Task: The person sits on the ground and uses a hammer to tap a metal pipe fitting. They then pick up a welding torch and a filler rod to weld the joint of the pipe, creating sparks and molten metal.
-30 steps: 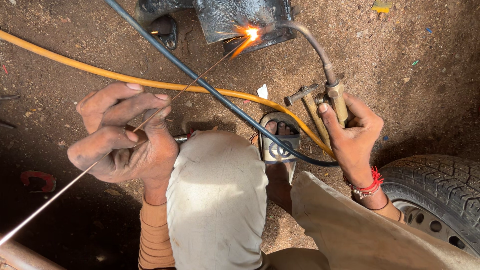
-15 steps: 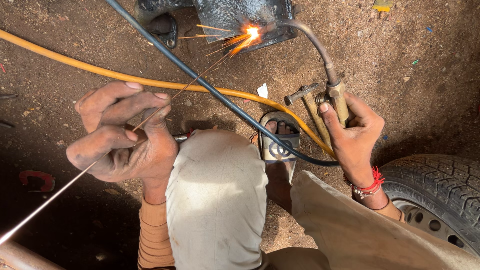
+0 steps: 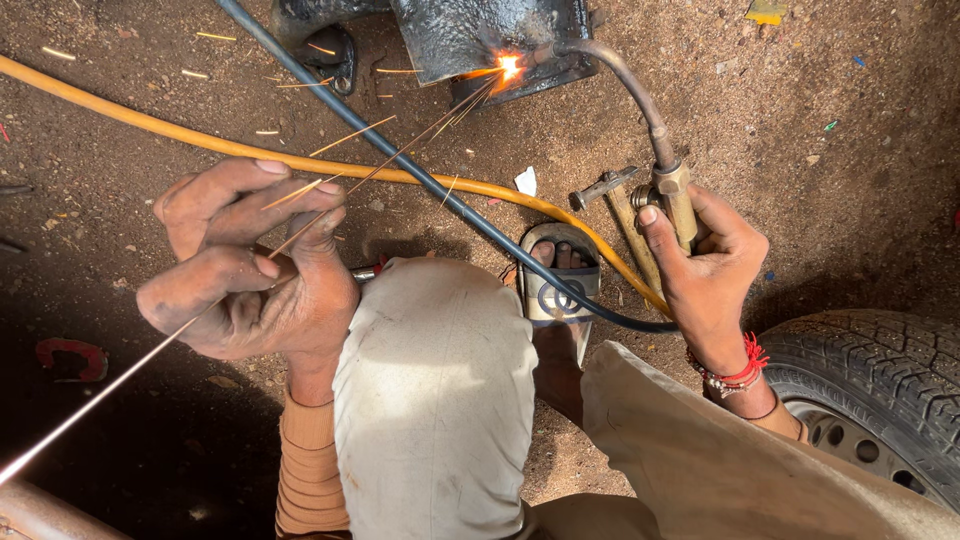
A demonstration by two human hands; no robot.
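Flame [image 3: 509, 67] burns at the lower edge of the dark metal part [image 3: 480, 35] lying on the dirt ground [image 3: 800, 110], at the top of the head view, ahead of both hands. Right hand [image 3: 705, 275] is closed around the brass torch [image 3: 672, 190]; the torch's curved neck [image 3: 615, 70] arcs up and leftward to the flame. Left hand [image 3: 245, 275] pinches a thin filler rod [image 3: 120, 375] between thumb and fingers; the rod's long axis runs diagonally from the lower left corner, through the hand, up and right to the flame. Sparks [image 3: 345, 135] streak back along nearly the same line. The torch hand lies nearer the joint; the rod hand sits farther back and to the left. Orange hose [image 3: 150, 125] and black hose [image 3: 400, 165] cross the ground between the hands and the part. A sandalled foot [image 3: 555, 285] rests between the hands, a bent knee [image 3: 430, 390] below it, and a tyre [image 3: 880, 385] lies at lower right.
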